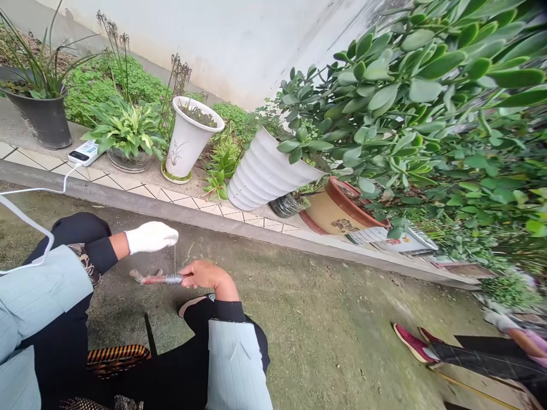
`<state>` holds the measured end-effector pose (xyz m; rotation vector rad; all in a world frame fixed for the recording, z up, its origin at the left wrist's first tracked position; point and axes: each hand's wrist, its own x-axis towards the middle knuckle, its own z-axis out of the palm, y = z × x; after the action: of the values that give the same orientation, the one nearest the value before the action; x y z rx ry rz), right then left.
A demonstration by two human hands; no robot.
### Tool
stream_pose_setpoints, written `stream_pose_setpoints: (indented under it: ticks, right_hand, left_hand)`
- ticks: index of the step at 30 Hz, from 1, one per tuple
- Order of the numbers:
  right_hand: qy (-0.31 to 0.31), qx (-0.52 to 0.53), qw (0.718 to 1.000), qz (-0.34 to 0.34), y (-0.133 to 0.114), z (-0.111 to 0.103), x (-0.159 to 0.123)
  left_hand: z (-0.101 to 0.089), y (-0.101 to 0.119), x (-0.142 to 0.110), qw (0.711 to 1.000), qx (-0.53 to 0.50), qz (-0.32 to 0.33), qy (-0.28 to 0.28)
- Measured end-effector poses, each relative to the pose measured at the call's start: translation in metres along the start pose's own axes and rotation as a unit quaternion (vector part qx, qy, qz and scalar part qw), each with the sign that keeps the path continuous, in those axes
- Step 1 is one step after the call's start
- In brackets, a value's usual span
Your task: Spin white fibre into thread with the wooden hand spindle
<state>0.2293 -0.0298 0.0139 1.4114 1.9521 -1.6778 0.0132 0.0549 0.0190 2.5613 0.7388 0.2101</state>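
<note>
My left hand (151,237), in a white glove, is closed on the end of a thin wire (175,256). That wire drops nearly straight down to a silver winding (173,279) wrapped round a short reddish-brown stick (152,279). The stick lies roughly level, its pale, forked-looking end pointing left. My bare right hand (207,274) grips the right end of the stick, just beside the winding. My fingers cover that end. Both hands are over the ground in front of my bent knees, the left one higher in view.
A woven basket (117,357) sits between my legs. A tiled ledge (188,200) carries a white flowerpot (190,142), a ribbed white pot (271,171) and other plants. A white cable (25,210) runs from a white device (85,152). At right, another person's red shoes (412,343) show.
</note>
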Motion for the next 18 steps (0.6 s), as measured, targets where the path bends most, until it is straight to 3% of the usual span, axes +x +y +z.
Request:
stream_pose_setpoints:
  ticks: [2,4,6,8,10,11,13,15,18]
  right_hand:
    - [-0.031,0.084,0.993,-0.076,-0.002,-0.002,-0.011]
    - [0.012,0.173,0.974,-0.146,-0.002,-0.005,-0.026]
    - [0.161,0.265,0.929,-0.202,0.001,-0.011,-0.041]
    - [0.327,0.343,0.851,-0.228,0.007,-0.016,-0.051]
    - [0.441,0.39,0.78,-0.211,0.015,-0.022,-0.051]
    - [0.476,0.395,0.763,-0.187,0.02,-0.024,-0.049]
    - [0.511,0.357,0.774,-0.112,0.028,-0.027,-0.039]
    - [0.512,0.26,0.819,-0.01,0.032,-0.027,-0.028]
    - [0.439,0.059,0.889,0.115,0.03,-0.023,-0.012]
  left_hand:
    - [0.001,-0.001,0.0,0.999,-0.032,-0.01,-0.006]
    - [0.002,0.002,0.0,0.993,-0.112,-0.005,-0.031]
    - [0.003,0.008,-0.001,0.975,-0.212,0.006,-0.061]
    - [0.004,0.015,-0.002,0.955,-0.285,0.016,-0.083]
    - [0.006,0.021,-0.004,0.941,-0.322,0.019,-0.101]
    - [0.007,0.023,-0.004,0.936,-0.334,0.02,-0.111]
    - [0.008,0.027,-0.006,0.927,-0.349,0.025,-0.134]
    - [0.007,0.029,-0.007,0.924,-0.346,0.043,-0.159]
    - [0.003,0.031,-0.01,0.933,-0.303,0.081,-0.174]
